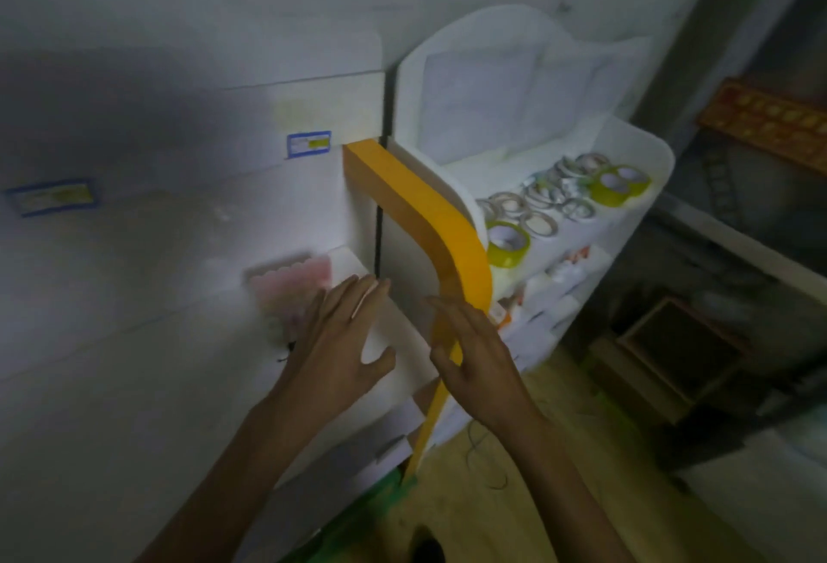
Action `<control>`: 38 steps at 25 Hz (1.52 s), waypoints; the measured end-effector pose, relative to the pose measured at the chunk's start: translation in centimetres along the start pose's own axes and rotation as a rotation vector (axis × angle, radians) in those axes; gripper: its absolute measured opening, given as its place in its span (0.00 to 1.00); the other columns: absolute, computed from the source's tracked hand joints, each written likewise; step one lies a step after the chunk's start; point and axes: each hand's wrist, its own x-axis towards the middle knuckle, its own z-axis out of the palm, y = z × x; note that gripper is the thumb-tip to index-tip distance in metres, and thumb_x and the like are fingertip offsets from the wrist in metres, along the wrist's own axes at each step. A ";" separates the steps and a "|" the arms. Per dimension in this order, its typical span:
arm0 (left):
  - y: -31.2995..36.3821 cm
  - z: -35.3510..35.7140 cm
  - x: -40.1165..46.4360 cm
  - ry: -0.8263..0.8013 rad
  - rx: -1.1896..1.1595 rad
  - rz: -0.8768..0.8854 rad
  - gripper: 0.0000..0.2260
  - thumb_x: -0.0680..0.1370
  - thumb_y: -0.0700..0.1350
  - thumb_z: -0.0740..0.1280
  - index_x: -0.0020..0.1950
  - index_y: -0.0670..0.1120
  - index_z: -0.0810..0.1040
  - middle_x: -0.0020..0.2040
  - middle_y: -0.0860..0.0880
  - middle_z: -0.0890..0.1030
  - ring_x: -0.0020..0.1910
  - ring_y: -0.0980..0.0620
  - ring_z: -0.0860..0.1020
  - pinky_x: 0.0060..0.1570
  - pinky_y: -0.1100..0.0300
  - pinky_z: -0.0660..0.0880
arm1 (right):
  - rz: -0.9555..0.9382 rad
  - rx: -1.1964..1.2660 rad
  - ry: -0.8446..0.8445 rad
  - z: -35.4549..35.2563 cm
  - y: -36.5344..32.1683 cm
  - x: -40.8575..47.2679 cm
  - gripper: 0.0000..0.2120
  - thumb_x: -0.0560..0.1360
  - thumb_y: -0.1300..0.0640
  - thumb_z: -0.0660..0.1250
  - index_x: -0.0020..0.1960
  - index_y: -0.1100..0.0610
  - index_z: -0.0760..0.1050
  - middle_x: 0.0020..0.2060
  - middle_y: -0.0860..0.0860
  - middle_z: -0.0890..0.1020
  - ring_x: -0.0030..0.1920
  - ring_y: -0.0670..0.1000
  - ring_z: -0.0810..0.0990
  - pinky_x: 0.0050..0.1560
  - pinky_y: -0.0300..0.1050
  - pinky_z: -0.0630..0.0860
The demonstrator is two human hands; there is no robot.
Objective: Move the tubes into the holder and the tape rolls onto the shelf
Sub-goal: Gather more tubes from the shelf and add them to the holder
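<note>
A white shelf unit [644,146] with an orange curved side edge [452,240] stands at the right. Its top level holds several tape rolls: a yellow-green roll [508,244] at the front, another yellow-green one [620,186] at the back, and white and silver rolls [543,204] between them. My left hand [344,338] is open, fingers spread, near a blurred pinkish holder [291,285] on the white ledge. My right hand [474,356] is open in front of the orange edge. Neither hand holds anything. No tubes are clearly visible.
White boxes [179,204] with blue labels [309,144] fill the left side. Lower shelf levels [550,294] carry small white packages. A dark wooden crate [675,347] stands on the floor at the right, and wires [483,450] lie below the shelf.
</note>
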 end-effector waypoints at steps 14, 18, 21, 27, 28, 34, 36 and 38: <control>21.1 13.4 11.7 -0.061 -0.166 0.224 0.31 0.73 0.61 0.62 0.73 0.49 0.67 0.72 0.52 0.69 0.70 0.53 0.68 0.65 0.55 0.70 | 0.406 -0.090 0.172 -19.3 19.3 -8.0 0.21 0.79 0.51 0.64 0.70 0.42 0.64 0.65 0.38 0.69 0.65 0.42 0.69 0.65 0.46 0.70; 24.7 18.4 16.5 -0.047 -0.139 0.172 0.32 0.71 0.60 0.64 0.72 0.49 0.68 0.71 0.52 0.70 0.69 0.55 0.66 0.63 0.58 0.68 | 0.406 -0.083 0.125 -23.4 27.0 -6.7 0.20 0.79 0.49 0.61 0.70 0.42 0.64 0.68 0.40 0.68 0.66 0.41 0.67 0.68 0.43 0.66; 26.4 21.0 19.8 -0.050 -0.148 0.100 0.32 0.71 0.59 0.67 0.72 0.51 0.67 0.70 0.53 0.71 0.68 0.56 0.65 0.63 0.56 0.69 | 0.404 -0.044 0.099 -25.2 31.5 -4.9 0.19 0.79 0.48 0.61 0.69 0.40 0.63 0.67 0.40 0.68 0.65 0.39 0.66 0.66 0.38 0.63; 26.4 25.8 27.1 -0.036 -0.172 -0.032 0.33 0.70 0.60 0.65 0.72 0.48 0.68 0.69 0.50 0.71 0.67 0.54 0.64 0.64 0.51 0.70 | 0.359 0.059 0.022 -25.7 40.6 1.7 0.19 0.79 0.51 0.63 0.68 0.43 0.65 0.65 0.39 0.68 0.64 0.39 0.66 0.67 0.39 0.65; 24.9 28.3 28.5 -0.062 -0.174 -0.045 0.33 0.71 0.61 0.64 0.72 0.47 0.69 0.69 0.49 0.72 0.67 0.53 0.65 0.64 0.51 0.69 | 0.353 0.059 0.007 -25.5 42.3 3.0 0.19 0.79 0.51 0.63 0.68 0.43 0.65 0.64 0.38 0.68 0.63 0.38 0.66 0.66 0.39 0.64; 19.9 36.6 39.1 -0.050 -0.271 -0.246 0.38 0.73 0.68 0.59 0.69 0.39 0.71 0.68 0.45 0.71 0.68 0.51 0.66 0.68 0.57 0.63 | 0.281 0.023 -0.107 -26.0 51.8 13.1 0.18 0.79 0.50 0.63 0.68 0.43 0.65 0.65 0.39 0.69 0.64 0.41 0.68 0.67 0.42 0.67; 21.1 35.9 42.3 0.072 -0.214 -0.166 0.32 0.71 0.61 0.62 0.67 0.42 0.74 0.63 0.47 0.76 0.62 0.55 0.69 0.63 0.57 0.67 | 0.230 0.024 -0.118 -26.0 54.4 16.4 0.19 0.79 0.51 0.64 0.68 0.46 0.67 0.66 0.44 0.72 0.65 0.44 0.70 0.66 0.44 0.68; 20.1 37.1 44.0 0.116 -0.154 -0.252 0.31 0.69 0.60 0.64 0.65 0.42 0.76 0.61 0.44 0.79 0.59 0.50 0.73 0.58 0.57 0.70 | 0.201 -0.014 -0.129 -25.2 56.4 19.3 0.19 0.78 0.50 0.64 0.68 0.52 0.70 0.65 0.51 0.75 0.64 0.49 0.73 0.65 0.47 0.70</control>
